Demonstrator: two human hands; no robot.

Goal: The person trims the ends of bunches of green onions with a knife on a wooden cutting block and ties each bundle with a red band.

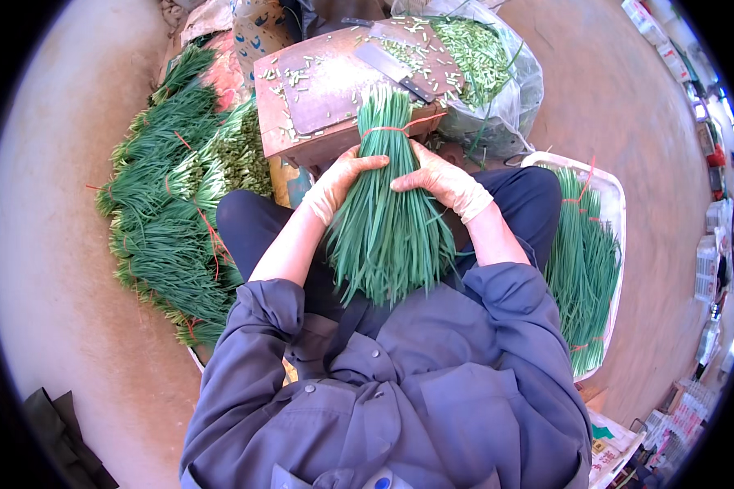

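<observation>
A bundle of green Chinese chives (pixel 391 214) hangs over my lap, its pale cut ends lying toward the board and its leaf tips toward my chest. A red tie (pixel 384 129) circles it near the cut ends, one loose end sticking out to the right. My left hand (pixel 347 177), in a thin glove, grips the bundle's left side just below the tie. On the opposite side, my gloved right hand (pixel 438 176) holds it with the thumb across the leaves. Beyond the bundle, a knife (pixel 382 64) with a black handle rests on the wooden cutting board (pixel 324 91).
Chopped stem ends fill a clear plastic bag (pixel 529 91) right of the board. A second knife handle (pixel 356 22) shows at the far edge. Tied chive bundles (pixel 165 244) are heaped on the left. On the right, a white basket (pixel 615 244) holds more bundles.
</observation>
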